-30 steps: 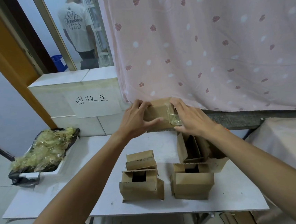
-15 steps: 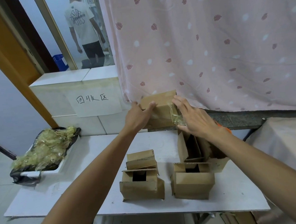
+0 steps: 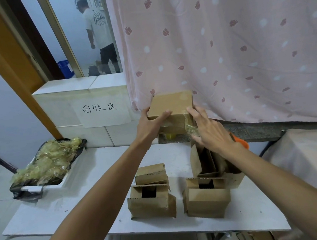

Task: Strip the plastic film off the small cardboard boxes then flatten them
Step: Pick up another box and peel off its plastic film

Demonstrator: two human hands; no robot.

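My left hand (image 3: 150,126) grips a small cardboard box (image 3: 171,103) by its left side and holds it up above the far edge of the white table (image 3: 83,194). At the box's right face, my right hand (image 3: 211,132) pinches a crumpled strip of clear plastic film (image 3: 190,129) that still hangs at the box's lower right corner. Several open cardboard boxes stand on the table below: one at the front left (image 3: 152,203), one at the front right (image 3: 207,202), a smaller one (image 3: 151,173) behind, and an upended one (image 3: 204,160) under my right wrist.
A tray (image 3: 34,188) lined with black plastic holds a pile of stripped film (image 3: 47,161) at the table's left end. White blocks with a paper sign (image 3: 100,110) and a pink curtain (image 3: 244,53) stand behind. A person (image 3: 101,32) stands in the doorway.
Both hands have lifted the box higher and tipped its top face toward me. The person in the doorway has walked to the right.
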